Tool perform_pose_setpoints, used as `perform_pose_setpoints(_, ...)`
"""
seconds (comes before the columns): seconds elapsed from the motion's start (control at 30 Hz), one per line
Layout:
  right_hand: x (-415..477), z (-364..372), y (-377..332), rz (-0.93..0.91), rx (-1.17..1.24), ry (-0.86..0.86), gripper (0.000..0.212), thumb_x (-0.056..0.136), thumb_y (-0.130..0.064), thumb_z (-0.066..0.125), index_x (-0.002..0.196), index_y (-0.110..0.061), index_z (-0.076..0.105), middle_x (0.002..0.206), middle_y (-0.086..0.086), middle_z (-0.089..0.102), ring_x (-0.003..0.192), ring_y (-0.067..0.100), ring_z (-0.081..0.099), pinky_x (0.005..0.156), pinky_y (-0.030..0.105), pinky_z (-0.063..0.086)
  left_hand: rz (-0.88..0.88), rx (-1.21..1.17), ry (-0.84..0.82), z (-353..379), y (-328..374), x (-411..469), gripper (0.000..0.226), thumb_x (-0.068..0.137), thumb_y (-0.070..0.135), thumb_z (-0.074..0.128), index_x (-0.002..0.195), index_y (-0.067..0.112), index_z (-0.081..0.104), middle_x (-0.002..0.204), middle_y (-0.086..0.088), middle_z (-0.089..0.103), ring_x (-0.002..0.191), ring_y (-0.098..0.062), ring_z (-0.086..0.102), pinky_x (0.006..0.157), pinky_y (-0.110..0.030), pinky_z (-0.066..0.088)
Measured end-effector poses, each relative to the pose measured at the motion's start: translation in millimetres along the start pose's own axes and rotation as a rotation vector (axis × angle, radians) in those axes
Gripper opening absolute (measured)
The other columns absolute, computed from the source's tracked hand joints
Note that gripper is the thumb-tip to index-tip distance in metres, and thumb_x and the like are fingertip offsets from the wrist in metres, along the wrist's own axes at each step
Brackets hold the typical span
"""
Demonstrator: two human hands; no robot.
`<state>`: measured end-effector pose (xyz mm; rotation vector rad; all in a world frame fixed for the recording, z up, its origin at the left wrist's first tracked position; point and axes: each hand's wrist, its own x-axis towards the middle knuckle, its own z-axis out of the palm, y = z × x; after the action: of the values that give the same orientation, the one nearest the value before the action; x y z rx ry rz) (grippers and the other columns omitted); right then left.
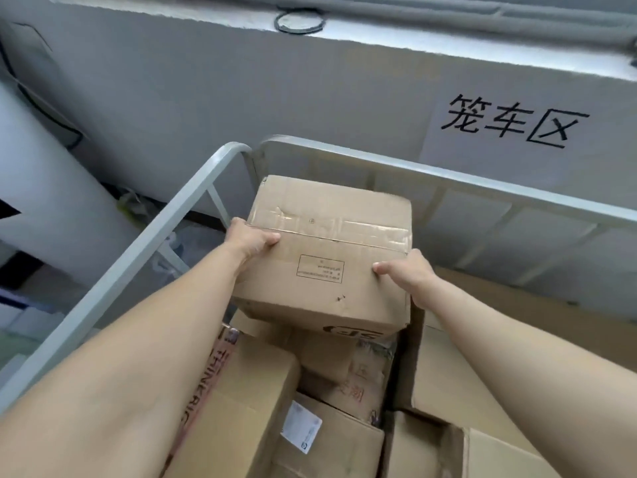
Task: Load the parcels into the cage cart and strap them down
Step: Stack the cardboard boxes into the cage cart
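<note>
Inside the cage cart [138,250], toward its back-left corner: one parcel [331,257] held just above the load, not yet set down. Left hand [253,238] gripping its left edge, fingers clamped round the side, thumb on top. Right hand [410,277] gripping the right edge the same way. Loading seemingly well along. No strap in sight, so strapping probably still to do. Counted: one parcel in hand, at least five stacked parcels [241,391] below.

Up and right of your fingers [268,240], a white paper sign [510,146] with black characters on the grey wall [241,98], a black cable loop [299,21] on the ledge far above them, a white curved panel [51,201] well off to their left
</note>
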<state>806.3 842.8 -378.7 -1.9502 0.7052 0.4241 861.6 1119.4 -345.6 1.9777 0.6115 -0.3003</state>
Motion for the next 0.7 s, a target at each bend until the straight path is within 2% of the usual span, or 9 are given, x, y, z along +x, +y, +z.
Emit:
perform_pose_setpoints(0.07, 9.9, 15.5, 3.9, 0.041, -0.002, -0.029, 0.081, 0.057, -0.037, 0.079, 0.129, -0.013, 0.051, 0.119, 0.004, 0.063, 0.106, 0.026, 0.059, 0.091, 0.037, 0.048, -0.019, 0.046, -0.044, 1.8, -12.2, 22.1, 0.051, 0.076, 0.020, 0.077, 0.117, 0.011, 0.047, 0.114, -0.004, 0.052, 0.100, -0.020, 0.049, 0.086, -0.031, 0.040)
perform_pose_setpoints(0.13, 16.9, 29.1, 9.6, 0.055, -0.012, -0.049, 0.079, 0.060, -0.035, 0.079, 0.130, -0.012, 0.050, 0.120, 0.005, 0.063, 0.107, 0.026, 0.059, 0.092, 0.038, 0.048, -0.034, 0.069, -0.082, 3.4, -23.7, 40.0, 0.054, 0.073, 0.021, 0.078, 0.119, 0.015, 0.051, 0.126, -0.005, 0.052, 0.109, -0.023, 0.051, 0.096, -0.034, 0.042)
perform_pose_setpoints(0.23, 15.8, 42.8, 6.4, 0.073, -0.026, -0.013, 0.075, 0.068, -0.031, 0.080, 0.130, -0.010, 0.044, 0.124, 0.004, 0.059, 0.110, 0.027, 0.057, 0.094, 0.036, 0.046, -0.055, 0.119, -0.062, 7.7, -36.8, 63.7, 0.055, 0.072, 0.027, 0.077, 0.122, 0.021, 0.055, 0.137, -0.006, 0.044, 0.118, -0.027, 0.046, 0.107, -0.039, 0.037)
perform_pose_setpoints(0.33, 21.9, 51.2, -2.8, 0.063, -0.046, 0.019, 0.072, 0.079, -0.026, 0.077, 0.134, -0.004, 0.035, 0.128, 0.008, 0.053, 0.117, 0.030, 0.053, 0.090, 0.033, 0.044, -0.036, 0.076, -0.010, 10.2, -37.9, 80.2, 0.081, 0.070, 0.029, 0.079, 0.141, 0.023, 0.041, 0.145, -0.006, 0.038, 0.126, -0.029, 0.044, 0.110, -0.043, 0.035)
perform_pose_setpoints(0.4, 21.7, 54.6, -11.3, 0.039, -0.059, 0.030, 0.072, 0.081, -0.027, 0.075, 0.135, -0.003, 0.034, 0.131, 0.011, 0.052, 0.119, 0.030, 0.052, 0.092, 0.034, 0.043, -0.025, 0.102, 0.029, 9.6, -35.8, 87.0, 0.089, 0.068, 0.037, 0.078, 0.144, 0.020, 0.036, 0.145, -0.006, 0.039, 0.128, -0.030, 0.043, 0.109, -0.044, 0.036)
perform_pose_setpoints(0.5, 16.2, 57.2, -15.4, 0.038, -0.081, 0.040, 0.070, 0.083, -0.031, 0.073, 0.135, -0.004, 0.034, 0.133, 0.013, 0.051, 0.120, 0.031, 0.051, 0.094, 0.036, 0.042, -0.022, 0.197, 0.037, 7.0, -35.9, 88.7, 0.086, 0.060, 0.054, 0.070, 0.134, 0.018, 0.044, 0.135, -0.006, 0.051, 0.121, -0.032, 0.050, 0.105, -0.048, 0.038)
perform_pose_setpoints(0.57, 8.1, 55.0, -15.1, 0.037, -0.131, 0.041, 0.070, 0.085, -0.034, 0.071, 0.136, -0.004, 0.033, 0.135, 0.014, 0.050, 0.120, 0.031, 0.051, 0.095, 0.037, 0.042, -0.018, 0.285, 0.041, 4.3, -32.0, 75.0, 0.082, 0.072, 0.052, 0.068, 0.140, 0.017, 0.038, 0.140, -0.007, 0.047, 0.128, -0.034, 0.044, 0.109, -0.050, 0.032)
perform_pose_setpoints(0.63, -2.6, 49.1, -17.5, 0.022, -0.208, 0.061, 0.068, 0.087, -0.035, 0.067, 0.136, -0.004, 0.032, 0.136, 0.015, 0.049, 0.122, 0.033, 0.050, 0.095, 0.038, 0.042, 0.008, 0.392, 0.090, 2.5, -25.1, 59.5, 0.076, 0.083, 0.041, 0.065, 0.145, 0.014, 0.030, 0.146, -0.010, 0.037, 0.133, -0.034, 0.036, 0.111, -0.047, 0.027)
perform_pose_setpoints(0.7, -14.8, 41.9, -22.7, -0.006, -0.265, 0.095, 0.065, 0.090, -0.033, 0.063, 0.138, -0.003, 0.030, 0.137, 0.017, 0.049, 0.123, 0.033, 0.049, 0.094, 0.039, 0.042, 0.049, 0.452, 0.146, -0.3, -18.3, 43.8, 0.070, 0.087, 0.035, 0.063, 0.145, 0.012, 0.029, 0.147, -0.012, 0.033, 0.134, -0.034, 0.034, 0.108, -0.045, 0.026)
